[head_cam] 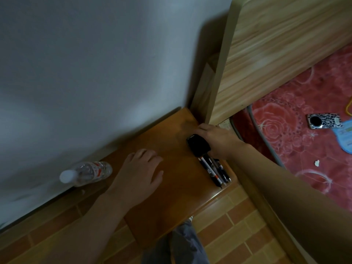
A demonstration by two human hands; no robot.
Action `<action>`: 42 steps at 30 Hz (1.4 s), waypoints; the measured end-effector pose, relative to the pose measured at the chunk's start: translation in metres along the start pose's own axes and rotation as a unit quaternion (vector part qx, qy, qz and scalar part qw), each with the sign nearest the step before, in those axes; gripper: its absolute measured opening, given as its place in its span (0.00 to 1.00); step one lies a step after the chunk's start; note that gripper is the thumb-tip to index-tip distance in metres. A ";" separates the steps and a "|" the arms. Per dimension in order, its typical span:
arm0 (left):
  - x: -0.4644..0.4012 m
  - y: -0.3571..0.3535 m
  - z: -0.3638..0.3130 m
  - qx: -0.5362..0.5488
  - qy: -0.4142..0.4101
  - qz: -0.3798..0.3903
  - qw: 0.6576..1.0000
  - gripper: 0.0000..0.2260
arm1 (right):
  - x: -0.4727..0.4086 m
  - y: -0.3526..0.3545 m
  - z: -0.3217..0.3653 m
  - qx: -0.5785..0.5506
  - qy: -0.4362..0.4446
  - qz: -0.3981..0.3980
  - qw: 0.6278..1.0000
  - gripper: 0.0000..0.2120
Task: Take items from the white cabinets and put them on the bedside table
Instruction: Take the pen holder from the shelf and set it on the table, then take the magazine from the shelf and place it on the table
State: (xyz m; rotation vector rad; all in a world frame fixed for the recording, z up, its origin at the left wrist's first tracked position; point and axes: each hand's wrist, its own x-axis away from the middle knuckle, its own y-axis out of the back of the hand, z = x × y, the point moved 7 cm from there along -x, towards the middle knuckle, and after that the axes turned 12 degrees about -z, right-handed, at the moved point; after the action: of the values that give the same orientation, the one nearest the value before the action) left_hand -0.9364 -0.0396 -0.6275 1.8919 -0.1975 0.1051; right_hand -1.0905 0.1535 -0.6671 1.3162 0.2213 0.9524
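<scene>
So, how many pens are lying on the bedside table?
3, as far as I can tell. The pens lie side by side at the right edge of the bedside table, just below the black object under the right hand; more may be hidden.

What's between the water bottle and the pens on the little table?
In the head view, only the left hand lies between the water bottle and the pens, resting on the bare wood of the bedside table.

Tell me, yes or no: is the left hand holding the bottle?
No. The left hand lies open on the bedside table, apart from the bottle standing to its left.
</scene>
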 end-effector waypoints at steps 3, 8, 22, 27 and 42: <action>0.002 -0.001 -0.001 0.002 0.000 -0.001 1.000 0.22 | 0.002 -0.004 -0.002 -0.001 -0.004 0.005 1.000 0.36; 0.001 -0.001 -0.001 -0.005 0.002 -0.002 1.000 0.21 | 0.004 -0.003 -0.003 0.001 0.003 0.012 1.000 0.43; -0.012 0.086 -0.028 -0.046 -0.026 -0.024 0.998 0.23 | 0.068 0.073 0.006 0.043 0.015 -0.068 0.997 0.44; -0.017 0.151 -0.058 -0.066 -0.046 -0.028 0.996 0.24 | 0.133 0.136 0.017 0.049 -0.017 -0.082 0.995 0.44; 0.042 0.308 -0.204 -0.039 -0.238 -0.142 0.960 0.24 | 0.383 0.247 0.102 0.060 -0.221 -0.206 0.951 0.41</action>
State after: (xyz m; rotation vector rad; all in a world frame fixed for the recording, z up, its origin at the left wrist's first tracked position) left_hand -0.9480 0.0531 -0.2677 1.8197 -0.2472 -0.5506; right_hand -0.9027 0.3344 -0.2796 1.4856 0.1977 0.2816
